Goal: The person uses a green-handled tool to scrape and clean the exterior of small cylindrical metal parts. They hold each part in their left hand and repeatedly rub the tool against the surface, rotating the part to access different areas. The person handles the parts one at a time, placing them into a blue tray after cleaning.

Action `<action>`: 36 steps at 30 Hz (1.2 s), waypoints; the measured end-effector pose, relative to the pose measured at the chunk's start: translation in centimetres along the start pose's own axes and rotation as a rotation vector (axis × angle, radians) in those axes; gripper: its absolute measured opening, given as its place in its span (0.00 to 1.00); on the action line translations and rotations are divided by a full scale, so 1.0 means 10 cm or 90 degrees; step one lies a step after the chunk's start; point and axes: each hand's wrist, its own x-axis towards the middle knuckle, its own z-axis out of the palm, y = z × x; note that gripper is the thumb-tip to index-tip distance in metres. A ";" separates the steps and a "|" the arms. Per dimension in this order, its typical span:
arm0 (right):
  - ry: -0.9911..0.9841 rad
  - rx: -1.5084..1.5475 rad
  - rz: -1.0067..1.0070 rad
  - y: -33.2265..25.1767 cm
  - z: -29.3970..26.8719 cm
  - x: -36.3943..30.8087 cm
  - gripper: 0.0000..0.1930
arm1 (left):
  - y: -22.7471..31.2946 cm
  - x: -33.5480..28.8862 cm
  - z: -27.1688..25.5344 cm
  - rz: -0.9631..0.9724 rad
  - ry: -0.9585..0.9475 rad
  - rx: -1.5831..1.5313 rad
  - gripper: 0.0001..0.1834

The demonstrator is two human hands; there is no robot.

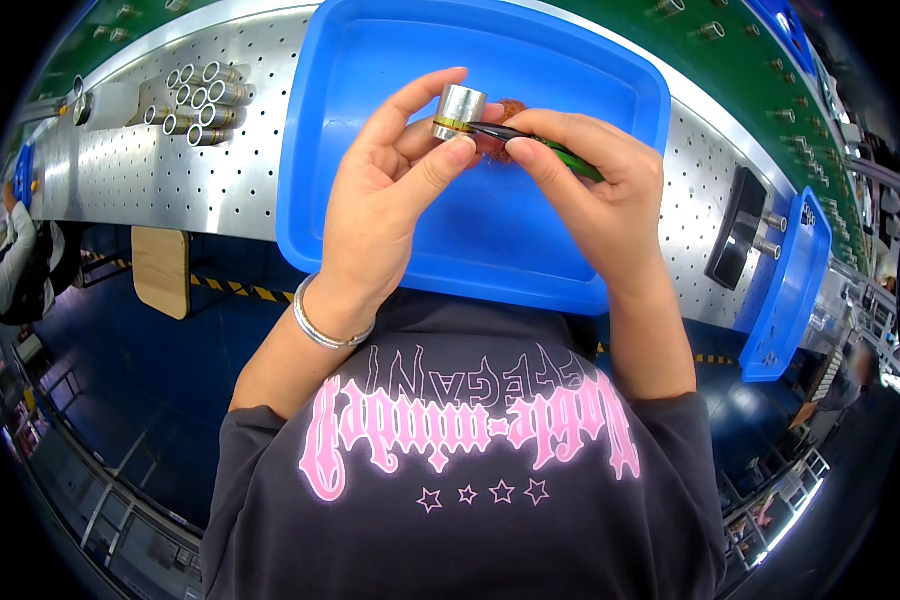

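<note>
Above a large blue tray [540,252], my left hand [385,185] is closed around a short shiny metal sleeve [463,104], with thumb and fingers on its sides. A yellow-green band runs round the sleeve's lower part. My right hand [605,180] pinches a slim, dark pointed tool [518,134] with a green rear end; its exact kind is unclear. The tool's tip touches or nearly touches the sleeve at the band. Behind my fingers, a reddish-brown, rough-textured clump [511,108] is partly hidden.
Several metal sleeves [208,105] stand and lie on the perforated metal bench [255,180] at left. On the right are a black phone-like slab [737,228], two small metal cylinders [770,247] and another blue tray [785,290]. A wooden stool [160,270] stands lower left; a person [25,255] is beyond.
</note>
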 end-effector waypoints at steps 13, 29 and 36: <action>-0.031 0.157 0.148 -0.01 -0.01 0.06 0.09 | 0.02 0.02 0.01 -0.049 0.013 0.015 0.25; 0.098 -0.390 0.168 1.43 -0.45 1.60 0.11 | 0.14 -0.01 -0.35 -0.040 -0.001 0.173 0.13; -0.027 -0.333 -0.030 0.85 0.45 1.75 0.10 | 0.15 0.09 -0.39 -0.026 0.040 0.086 0.10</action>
